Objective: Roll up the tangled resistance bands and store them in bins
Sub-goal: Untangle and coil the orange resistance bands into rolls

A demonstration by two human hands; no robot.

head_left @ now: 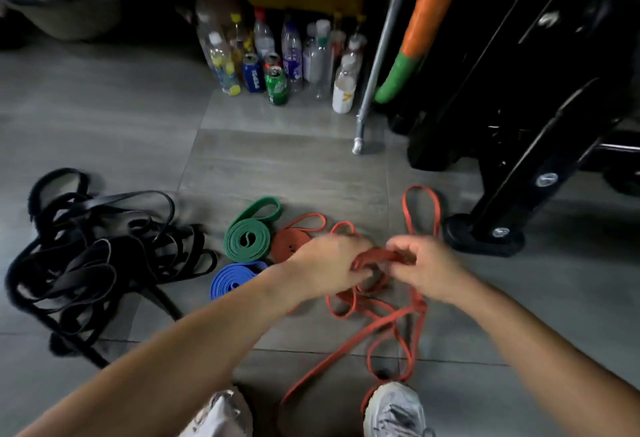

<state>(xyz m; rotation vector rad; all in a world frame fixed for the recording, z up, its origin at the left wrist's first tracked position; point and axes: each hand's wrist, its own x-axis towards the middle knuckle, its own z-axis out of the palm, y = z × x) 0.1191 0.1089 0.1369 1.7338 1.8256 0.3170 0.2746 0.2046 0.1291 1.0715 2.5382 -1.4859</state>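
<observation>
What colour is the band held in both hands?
Orange-red. The band shows best in the head view, the only view here.

Both forearms (173, 350) are bare, and the feet wear white sneakers (394, 409), the right one streaked dark grey.

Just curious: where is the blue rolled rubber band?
Head view, left of centre: the blue rolled rubber band lies on the floor beside the green rolled band, right of the black tangled bands.

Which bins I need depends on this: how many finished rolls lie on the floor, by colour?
Green roll: 1
Red roll: 1
Blue roll: 1
Total: 3, not counting the red band gripped by the left hand and right hand.
</observation>
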